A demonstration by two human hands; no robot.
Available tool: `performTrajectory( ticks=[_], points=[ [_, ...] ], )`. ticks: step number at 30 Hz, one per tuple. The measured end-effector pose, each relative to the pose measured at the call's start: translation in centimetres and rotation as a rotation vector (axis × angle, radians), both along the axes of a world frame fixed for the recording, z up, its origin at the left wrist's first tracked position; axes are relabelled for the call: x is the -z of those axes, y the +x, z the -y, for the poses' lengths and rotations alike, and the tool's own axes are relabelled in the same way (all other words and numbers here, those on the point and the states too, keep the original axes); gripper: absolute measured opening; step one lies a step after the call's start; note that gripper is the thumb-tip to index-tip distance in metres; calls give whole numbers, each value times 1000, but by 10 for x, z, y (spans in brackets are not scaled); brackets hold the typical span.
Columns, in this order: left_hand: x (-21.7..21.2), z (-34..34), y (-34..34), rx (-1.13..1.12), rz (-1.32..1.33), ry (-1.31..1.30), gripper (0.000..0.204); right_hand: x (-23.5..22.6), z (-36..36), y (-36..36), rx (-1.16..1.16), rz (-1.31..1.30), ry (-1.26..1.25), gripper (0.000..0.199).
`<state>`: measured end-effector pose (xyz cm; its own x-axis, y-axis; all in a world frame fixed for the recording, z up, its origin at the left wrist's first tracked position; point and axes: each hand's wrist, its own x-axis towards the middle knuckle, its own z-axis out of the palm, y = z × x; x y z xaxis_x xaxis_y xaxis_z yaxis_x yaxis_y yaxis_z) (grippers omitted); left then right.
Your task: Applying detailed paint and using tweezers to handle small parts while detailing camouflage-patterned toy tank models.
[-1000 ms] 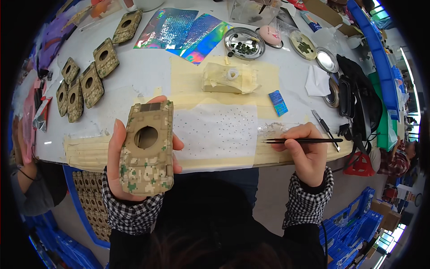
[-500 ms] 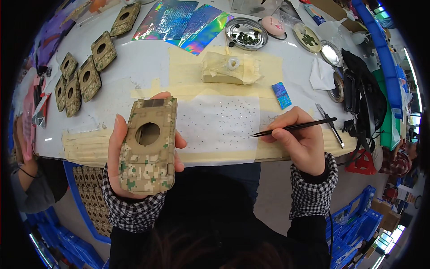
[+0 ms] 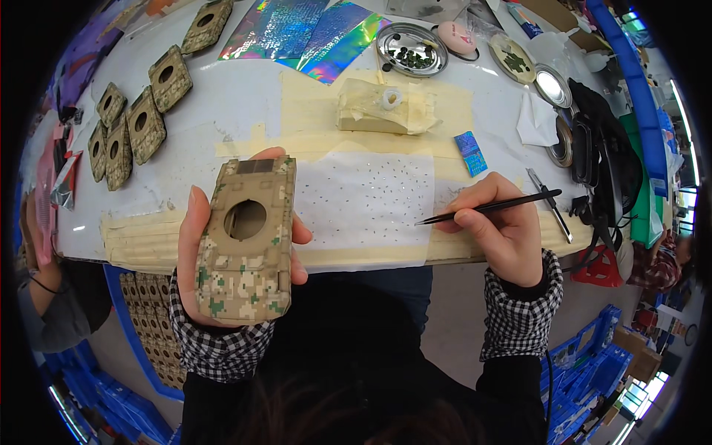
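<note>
My left hand [image 3: 194,245] is closed around a camouflage model tank hull [image 3: 248,271], its top with a round hole facing up. The thumb lies along the hull's left side and fingertips show on its right. A pair of black tweezers [image 3: 512,203] is pinched in my right hand [image 3: 503,233], the tips pointing left over a white paper sheet [image 3: 334,233]. Many tiny specks are scattered on that sheet. I cannot make out anything between the tweezer tips. Beyond the sheet sits a tape-wrapped block [image 3: 386,115] with a small white ring on top.
More camouflage hulls [image 3: 145,124] stand at the left, others in a blue crate [image 3: 133,337] below. Holographic sheets [image 3: 274,30] and a metal dish [image 3: 411,73] of small dark parts lie at the back. A craft knife [image 3: 550,206] and black bag [image 3: 612,141] are at the right.
The view has shifted slightly, and most things on the table appear a little higher. Both hands keep their hold on the hull and the tweezers, with hardly any movement.
</note>
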<state>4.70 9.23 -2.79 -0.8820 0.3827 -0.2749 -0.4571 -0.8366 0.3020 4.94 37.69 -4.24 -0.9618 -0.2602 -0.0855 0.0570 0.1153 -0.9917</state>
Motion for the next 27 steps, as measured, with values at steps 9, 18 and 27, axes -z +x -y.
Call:
performTrajectory(
  ticks=[9, 18, 27],
  points=[
    [12, 8, -1, 79, -138, 58, 71, -1, 0, 0, -1, -5, -17, 12],
    [14, 10, -2, 110, -176, 49, 72, -1, 1, 2, 48, -39, -49, 9],
    [10, 7, -1, 109, -111, 59, 71, 4, 3, -1, -27, -93, 13, 11]
  ],
)
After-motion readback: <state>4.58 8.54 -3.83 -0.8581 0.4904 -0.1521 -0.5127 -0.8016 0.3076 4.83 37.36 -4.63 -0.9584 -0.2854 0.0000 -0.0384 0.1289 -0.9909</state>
